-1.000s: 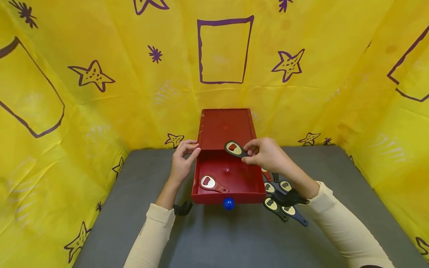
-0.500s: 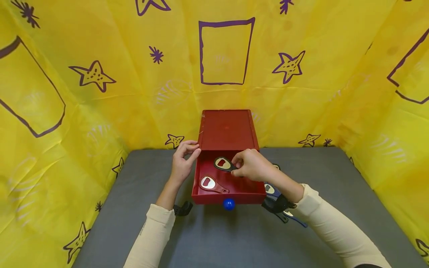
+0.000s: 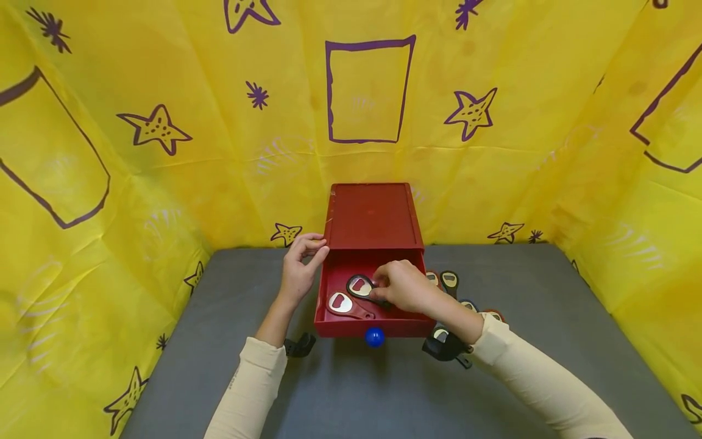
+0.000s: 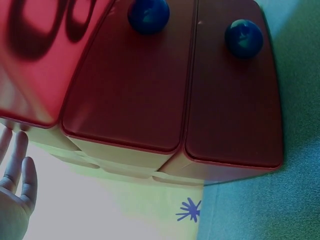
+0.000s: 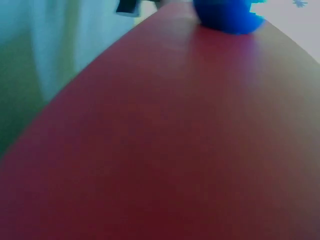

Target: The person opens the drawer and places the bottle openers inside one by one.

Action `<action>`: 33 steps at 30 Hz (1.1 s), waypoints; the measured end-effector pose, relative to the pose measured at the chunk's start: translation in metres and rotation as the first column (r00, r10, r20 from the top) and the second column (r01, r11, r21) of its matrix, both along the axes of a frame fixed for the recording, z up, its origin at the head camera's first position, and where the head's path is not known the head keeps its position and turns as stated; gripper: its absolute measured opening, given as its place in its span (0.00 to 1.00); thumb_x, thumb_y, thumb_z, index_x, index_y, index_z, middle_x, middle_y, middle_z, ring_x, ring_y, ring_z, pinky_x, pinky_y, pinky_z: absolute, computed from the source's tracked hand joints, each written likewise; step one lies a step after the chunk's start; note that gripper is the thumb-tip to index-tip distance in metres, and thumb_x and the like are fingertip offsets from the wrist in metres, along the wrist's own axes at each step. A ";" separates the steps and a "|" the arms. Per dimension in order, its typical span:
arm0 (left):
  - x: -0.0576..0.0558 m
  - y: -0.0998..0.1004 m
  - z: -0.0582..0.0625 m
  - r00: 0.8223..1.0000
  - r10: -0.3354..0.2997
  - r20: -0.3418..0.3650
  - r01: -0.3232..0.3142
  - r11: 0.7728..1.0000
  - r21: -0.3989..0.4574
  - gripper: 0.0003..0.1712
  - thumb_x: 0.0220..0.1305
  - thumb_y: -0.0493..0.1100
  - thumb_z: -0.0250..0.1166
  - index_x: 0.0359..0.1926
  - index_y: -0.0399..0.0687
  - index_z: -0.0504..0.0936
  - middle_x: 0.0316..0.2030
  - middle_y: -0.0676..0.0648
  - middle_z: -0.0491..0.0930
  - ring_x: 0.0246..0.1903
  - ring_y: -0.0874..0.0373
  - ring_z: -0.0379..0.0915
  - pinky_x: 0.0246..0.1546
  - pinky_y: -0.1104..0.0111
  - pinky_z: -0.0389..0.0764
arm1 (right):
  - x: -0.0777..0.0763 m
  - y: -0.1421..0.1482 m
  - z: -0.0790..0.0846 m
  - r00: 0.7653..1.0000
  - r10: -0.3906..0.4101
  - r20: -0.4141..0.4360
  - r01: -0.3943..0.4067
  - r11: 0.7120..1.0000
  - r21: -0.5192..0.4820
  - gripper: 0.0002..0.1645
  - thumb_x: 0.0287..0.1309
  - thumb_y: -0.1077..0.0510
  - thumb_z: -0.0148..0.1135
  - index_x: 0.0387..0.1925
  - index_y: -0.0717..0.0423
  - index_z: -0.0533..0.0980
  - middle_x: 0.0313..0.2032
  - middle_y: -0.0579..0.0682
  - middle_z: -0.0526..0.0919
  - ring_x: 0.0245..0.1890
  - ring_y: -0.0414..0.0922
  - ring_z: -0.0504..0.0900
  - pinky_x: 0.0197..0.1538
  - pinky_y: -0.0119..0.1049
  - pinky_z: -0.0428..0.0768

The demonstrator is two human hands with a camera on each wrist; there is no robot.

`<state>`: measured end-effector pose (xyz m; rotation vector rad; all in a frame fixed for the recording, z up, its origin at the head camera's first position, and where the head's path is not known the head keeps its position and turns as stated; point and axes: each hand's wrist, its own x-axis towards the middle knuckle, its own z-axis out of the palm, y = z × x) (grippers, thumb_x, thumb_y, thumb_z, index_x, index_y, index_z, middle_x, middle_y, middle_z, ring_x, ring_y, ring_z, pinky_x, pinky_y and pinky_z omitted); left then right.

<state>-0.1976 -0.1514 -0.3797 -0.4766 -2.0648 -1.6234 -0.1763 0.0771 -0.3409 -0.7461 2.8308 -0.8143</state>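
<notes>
In the head view a red drawer (image 3: pixel 340 328) with a blue knob (image 3: pixel 375 337) stands pulled out of a red cabinet (image 3: pixel 375 216). My right hand (image 3: pixel 408 286) reaches inside it and pinches a black bottle opener (image 3: pixel 360 286) by its handle, the pale head pointing left. Just in front lies a red bottle opener (image 3: pixel 341 303) on the drawer floor. My left hand (image 3: pixel 298 268) rests its fingertips at the cabinet's left side; the left wrist view has these fingers fairly straight. A drawer front fills most of the right wrist view, and my right hand is hidden there.
Several more bottle openers, including a black one (image 3: pixel 450 281), lie on the grey table (image 3: pixel 230 366) right of the cabinet, partly behind my right forearm. Two lower drawers (image 4: pixel 125 85) with blue knobs are pushed in. Yellow patterned cloth (image 3: pixel 219 152) surrounds the table.
My right hand has carried the black bottle opener from above the drawer's right back down into it, beside the red one. My left hand has stayed at the cabinet's side.
</notes>
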 end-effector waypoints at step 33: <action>-0.001 -0.001 -0.001 1.000 0.005 0.000 -0.005 1.000 -0.006 0.11 0.61 0.30 0.65 0.42 0.25 0.81 0.49 0.28 0.75 0.42 0.70 0.72 0.45 0.78 0.78 | 0.006 0.157 -0.029 0.951 -0.280 0.134 0.300 0.939 -0.167 0.20 0.65 0.50 0.60 0.48 0.62 0.81 0.40 0.56 0.86 0.31 0.43 0.77 0.32 0.32 0.78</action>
